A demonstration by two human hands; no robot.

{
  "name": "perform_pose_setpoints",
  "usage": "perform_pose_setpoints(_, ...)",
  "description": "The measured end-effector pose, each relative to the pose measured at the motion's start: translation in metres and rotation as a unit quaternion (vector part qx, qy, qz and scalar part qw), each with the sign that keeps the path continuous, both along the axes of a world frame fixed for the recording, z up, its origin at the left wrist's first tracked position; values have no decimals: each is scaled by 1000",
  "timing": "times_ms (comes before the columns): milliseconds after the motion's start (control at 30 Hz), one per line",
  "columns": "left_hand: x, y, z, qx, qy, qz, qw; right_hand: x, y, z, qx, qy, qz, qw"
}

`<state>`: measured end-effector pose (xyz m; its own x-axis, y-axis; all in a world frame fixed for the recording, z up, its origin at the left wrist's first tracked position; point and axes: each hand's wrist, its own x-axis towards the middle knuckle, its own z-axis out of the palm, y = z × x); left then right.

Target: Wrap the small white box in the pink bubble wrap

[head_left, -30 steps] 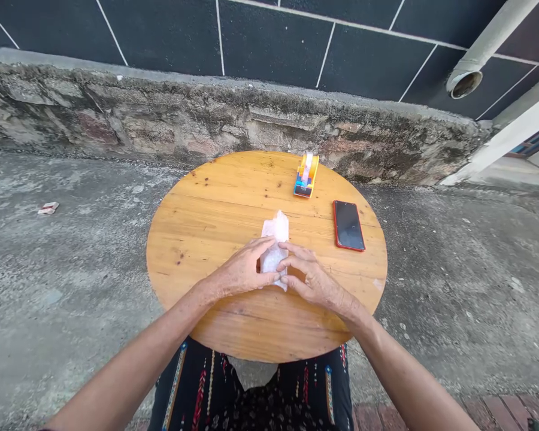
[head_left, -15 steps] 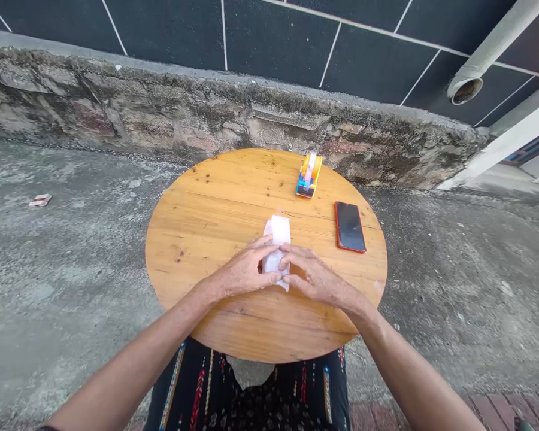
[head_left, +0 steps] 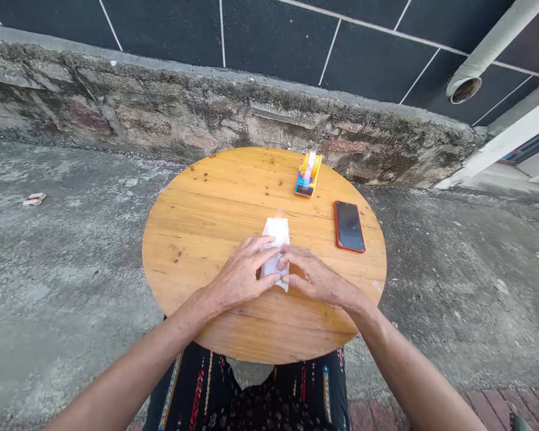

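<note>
Left hand (head_left: 238, 272) and right hand (head_left: 314, 275) meet mid-counter (head_left: 193, 227) around a white packet (head_left: 276, 230) — each grip half-curled, fingers and thumb closed loosely on its near half. Light, even pressure from both sides, I'd judge, keeps the thin wrapping flat — the tape dispenser (head_left: 308, 175) stands beyond.

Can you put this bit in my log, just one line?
left grip: touching bundle | right grip: touching bundle | tape: far side of table | phone: right of bundle
</note>
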<state>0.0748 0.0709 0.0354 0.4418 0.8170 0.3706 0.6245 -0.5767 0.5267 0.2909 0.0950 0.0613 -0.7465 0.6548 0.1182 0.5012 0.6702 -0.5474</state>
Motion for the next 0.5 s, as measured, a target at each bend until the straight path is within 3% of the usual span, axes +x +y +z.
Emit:
perform_pose_setpoints(267, 4, 2, 2, 20, -40, -42, 998, 1, -1, -5, 3, 27, -3, 1000)
perform_pose_setpoints(500, 3, 1, 3, 1, -40, -45, 998, 4, -10, -15, 45, 65, -78, 994)
